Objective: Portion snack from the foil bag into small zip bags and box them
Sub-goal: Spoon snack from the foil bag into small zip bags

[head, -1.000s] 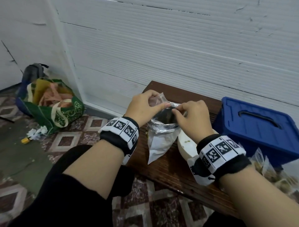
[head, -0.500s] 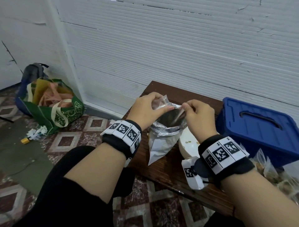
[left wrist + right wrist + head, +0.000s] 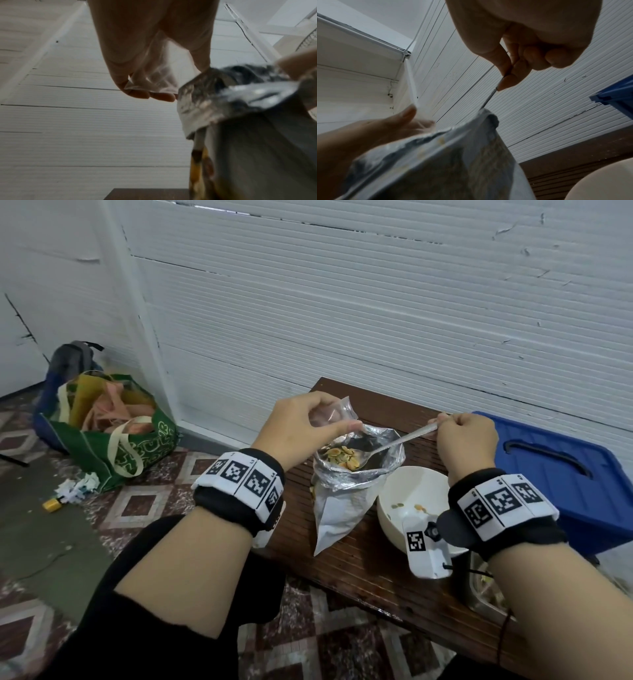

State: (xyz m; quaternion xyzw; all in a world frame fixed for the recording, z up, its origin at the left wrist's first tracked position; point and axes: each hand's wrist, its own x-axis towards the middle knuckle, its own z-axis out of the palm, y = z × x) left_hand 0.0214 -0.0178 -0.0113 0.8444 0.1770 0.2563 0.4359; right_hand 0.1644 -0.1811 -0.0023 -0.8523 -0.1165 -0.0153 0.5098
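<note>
Spoon (image 3: 397,442) slants from right hand (image 3: 466,442) into foil bag (image 3: 346,501).

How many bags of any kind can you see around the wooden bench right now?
3: a clear small zip bag in the left hand, an open silver foil bag on the bench, a green shopping bag on the floor. Others may be hidden.

We're in a plain, lived-in room of a home here, nothing commercial about it: white ribbed wall panels (image 3: 376,313), a patterned tile floor (image 3: 144,505), and a low brown wooden counter (image 3: 359,559) against the wall. A stuffed green tote bag (image 3: 113,440) slumps by the corner, crumpled paper scraps (image 3: 80,486) beside it.
</note>
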